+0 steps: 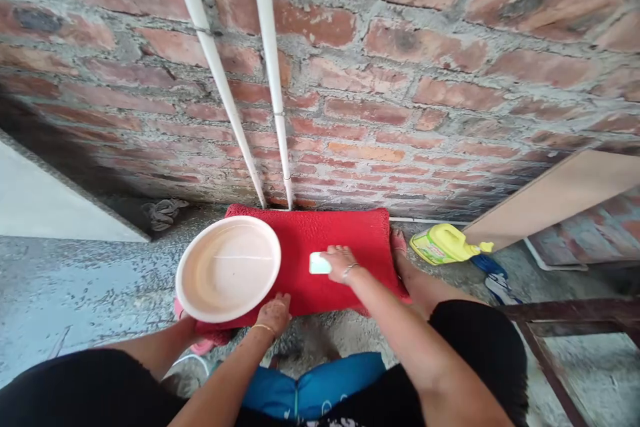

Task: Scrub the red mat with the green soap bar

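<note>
On the right half of the red cloth, I see by the head camera the pale block lying flat under the right hand, whose fingers are wrapped over its right end. Well apart from it, the left hand rests at the cloth's near edge, just beside the basin, and I cannot tell whether its fingers pinch the fabric or merely lie on it. I read the step as working the block over the cloth, so I would want the left hand bearing down firmly as an anchor, with the fabric taut while the block slides. Long, even strokes away from that anchor should ruck the cloth less than short scrubbing towards it. The grip wants to be light but sure, fingertips off the underside, since a smooth block could slip away if wet. I would hold the pressure level so that no corner digs in. The basin stands on the cloth's left part, and a hard tug could drag or tip it. The yellow bottle, on the ground off to the right, should not hinder these strokes.
</note>
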`<state>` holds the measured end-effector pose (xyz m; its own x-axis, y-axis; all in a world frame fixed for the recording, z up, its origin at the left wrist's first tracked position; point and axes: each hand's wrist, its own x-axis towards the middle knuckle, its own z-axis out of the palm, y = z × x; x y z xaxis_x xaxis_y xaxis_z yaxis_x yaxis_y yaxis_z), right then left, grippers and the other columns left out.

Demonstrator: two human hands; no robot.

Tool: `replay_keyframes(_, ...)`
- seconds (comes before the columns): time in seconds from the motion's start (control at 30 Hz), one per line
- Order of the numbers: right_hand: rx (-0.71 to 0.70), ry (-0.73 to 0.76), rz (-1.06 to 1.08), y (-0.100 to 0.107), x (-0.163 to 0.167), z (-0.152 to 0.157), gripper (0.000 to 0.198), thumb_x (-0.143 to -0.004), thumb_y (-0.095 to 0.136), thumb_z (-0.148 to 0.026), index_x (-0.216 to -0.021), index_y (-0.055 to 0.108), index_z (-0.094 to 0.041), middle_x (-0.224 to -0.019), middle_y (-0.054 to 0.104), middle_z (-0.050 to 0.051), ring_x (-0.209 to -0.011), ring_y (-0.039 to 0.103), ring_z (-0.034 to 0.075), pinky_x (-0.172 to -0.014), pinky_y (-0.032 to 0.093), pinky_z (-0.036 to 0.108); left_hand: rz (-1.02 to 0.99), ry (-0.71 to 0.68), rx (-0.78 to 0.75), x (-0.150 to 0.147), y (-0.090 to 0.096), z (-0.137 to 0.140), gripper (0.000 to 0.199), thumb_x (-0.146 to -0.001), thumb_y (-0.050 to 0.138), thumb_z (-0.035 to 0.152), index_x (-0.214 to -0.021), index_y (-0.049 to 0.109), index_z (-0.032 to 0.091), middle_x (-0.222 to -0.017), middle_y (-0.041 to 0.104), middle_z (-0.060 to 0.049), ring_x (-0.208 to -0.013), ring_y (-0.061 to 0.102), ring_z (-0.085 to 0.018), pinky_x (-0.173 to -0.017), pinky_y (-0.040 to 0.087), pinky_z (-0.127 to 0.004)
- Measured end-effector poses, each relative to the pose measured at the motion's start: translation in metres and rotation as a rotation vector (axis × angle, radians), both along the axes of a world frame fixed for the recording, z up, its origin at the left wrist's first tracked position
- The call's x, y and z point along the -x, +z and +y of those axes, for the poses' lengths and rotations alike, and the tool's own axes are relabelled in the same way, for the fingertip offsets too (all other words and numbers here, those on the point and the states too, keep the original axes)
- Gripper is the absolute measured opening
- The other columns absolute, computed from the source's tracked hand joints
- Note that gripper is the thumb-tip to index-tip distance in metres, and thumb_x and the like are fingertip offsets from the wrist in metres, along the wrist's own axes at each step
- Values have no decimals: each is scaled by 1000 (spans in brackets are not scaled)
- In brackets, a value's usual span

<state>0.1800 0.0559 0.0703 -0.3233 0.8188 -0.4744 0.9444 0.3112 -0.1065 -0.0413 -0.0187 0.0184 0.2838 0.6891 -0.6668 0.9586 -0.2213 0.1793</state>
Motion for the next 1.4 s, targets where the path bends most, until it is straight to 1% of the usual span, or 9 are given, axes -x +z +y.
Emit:
replay_keyframes(0.1,-7,68,63,-14,30,8,51,-74,55,-26,-125,49,-29,-117,52,8,-109,47,25,-93,31,42,9,-60,38,2,2,-10,42,-79,50,22,-120,50,17,-125,54,-14,-111,56,-23,-92,43,-34)
replay_keyframes(0.2,-27,71,59,-18,7,12,49,-76,52,-24,-125,49,-29,-119,51,9,-111,46,25,-94,29,42,27,-88,90,1,3,-14,39,-79,49,23,-117,53,18,-123,56,-13,-110,56,-23,-93,43,-35)
replay_keyframes(0.47,37,-236,-217,8,-189,-8,47,-76,53,-22,-123,54,-28,-124,52,11,-115,45,27,-93,28,40,34,-133,83,-13,-3,-12,38,-79,49,22,-116,53,16,-121,57,-13,-112,55,-22,-94,42,-34)
replay_keyframes(0.6,108,-456,-404,27,-245,-17,37,-83,46,-26,-117,60,-23,-124,53,15,-116,45,31,-92,29,45,51,-145,84,-13,1,-16,37,-78,50,23,-115,54,17,-120,58,-13,-112,55,-22,-94,42,-34)
replay_keyframes(0.73,43,-382,-306,25,-229,-13,45,-77,54,-26,-123,55,-26,-124,51,14,-117,43,32,-93,29,46,74,-116,87,-7,9,-22,37,-78,50,24,-114,54,18,-121,57,-12,-112,55,-22,-96,41,-35)
replay_keyframes(1.0,-36,33,46,-17,-61,-17,47,-74,55,-28,-122,54,-25,-121,51,12,-109,50,27,-92,33,41,78,-58,169,-33,42,-42,39,-74,54,25,-112,57,16,-120,57,-14,-110,56,-27,-93,43,-38)
replay_keyframes(1.1,-32,117,73,-25,-30,-22,45,-76,54,-26,-121,54,-24,-123,51,14,-111,49,27,-93,33,42,-57,-72,184,-55,58,-49,36,-73,55,30,-107,59,19,-115,59,-12,-108,57,-26,-92,44,-36)
replay_keyframes(1.23,-14,125,33,-17,-68,-20,41,-78,53,-25,-118,58,-25,-124,52,14,-113,49,28,-93,33,43,-114,-101,155,-69,79,-53,35,-73,54,30,-107,57,23,-115,58,-8,-106,57,-25,-92,43,-37)
replay_keyframes(1.4,70,-236,-179,0,-177,-24,49,-72,60,-24,-121,58,-27,-131,49,12,-121,43,31,-96,31,45,-45,-170,101,-43,95,-56,39,-74,51,26,-112,56,21,-119,56,-12,-111,54,-28,-95,41,-40)
